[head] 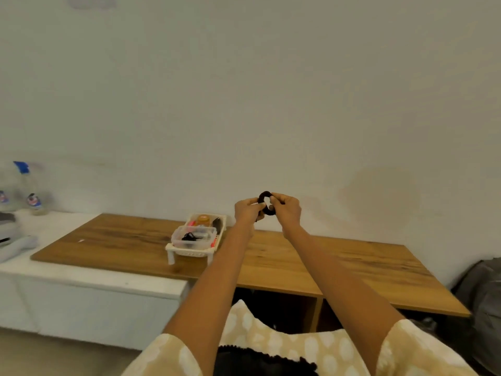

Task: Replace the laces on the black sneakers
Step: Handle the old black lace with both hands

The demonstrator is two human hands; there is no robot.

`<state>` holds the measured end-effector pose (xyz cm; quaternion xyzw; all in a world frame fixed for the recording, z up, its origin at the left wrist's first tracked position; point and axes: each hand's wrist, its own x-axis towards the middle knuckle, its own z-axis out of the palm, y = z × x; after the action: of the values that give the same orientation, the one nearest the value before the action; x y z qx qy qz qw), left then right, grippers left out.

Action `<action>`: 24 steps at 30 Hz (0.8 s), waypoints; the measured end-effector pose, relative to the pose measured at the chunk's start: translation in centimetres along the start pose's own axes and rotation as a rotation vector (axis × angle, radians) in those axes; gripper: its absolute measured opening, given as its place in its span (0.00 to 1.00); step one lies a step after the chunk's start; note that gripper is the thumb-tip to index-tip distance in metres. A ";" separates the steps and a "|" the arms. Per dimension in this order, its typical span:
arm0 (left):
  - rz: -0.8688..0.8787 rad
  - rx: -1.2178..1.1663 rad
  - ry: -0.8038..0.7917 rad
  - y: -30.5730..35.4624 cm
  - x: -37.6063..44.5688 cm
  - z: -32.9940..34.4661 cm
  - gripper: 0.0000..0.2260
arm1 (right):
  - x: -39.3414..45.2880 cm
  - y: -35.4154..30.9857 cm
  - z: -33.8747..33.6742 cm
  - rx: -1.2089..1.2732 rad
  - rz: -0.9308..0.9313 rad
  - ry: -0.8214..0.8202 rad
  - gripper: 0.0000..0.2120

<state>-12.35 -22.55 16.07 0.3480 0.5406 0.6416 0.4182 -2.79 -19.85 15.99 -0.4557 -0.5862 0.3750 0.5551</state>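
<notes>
Both my arms reach out in front of me above the wooden table (pixel 352 267). My left hand (pixel 247 211) and my right hand (pixel 287 211) are raised close together and pinch a small dark ring-shaped band (pixel 267 203) between their fingertips. The band looks like a thick black elastic loop, partly hidden by my fingers. No sneakers show in this view. Inside a clear plastic box (pixel 193 236) lies something black and stringy (pixel 189 236); whether it is a lace I cannot tell.
A white footed basket (pixel 189 252) on the table holds the clear box, an orange-lidded jar (pixel 203 219) and small items. Spray bottles (pixel 32 191) stand on a white counter (pixel 95 275) at left. A grey bag (pixel 485 299) sits at the right. A wall is behind.
</notes>
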 end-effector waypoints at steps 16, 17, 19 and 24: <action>-0.412 0.280 0.355 -9.8 20.2 -14.9 0.07 | 8.9 13.7 22.7 -0.741 0.068 -0.492 0.11; -0.425 0.330 0.345 -9.0 20.4 -15.0 0.05 | 9.2 14.1 23.4 -0.777 0.050 -0.508 0.10; -0.465 0.461 0.357 -8.7 21.4 -15.5 0.08 | 9.7 14.6 24.5 -0.866 0.017 -0.545 0.08; -0.609 0.725 0.303 -9.9 24.5 -15.9 0.13 | 10.8 16.8 26.7 -1.145 -0.190 -0.649 0.08</action>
<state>-35.07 -5.92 3.43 0.2000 0.8610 0.3041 0.3553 -26.95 -2.71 0.68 -0.4891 -0.8677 0.0720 0.0514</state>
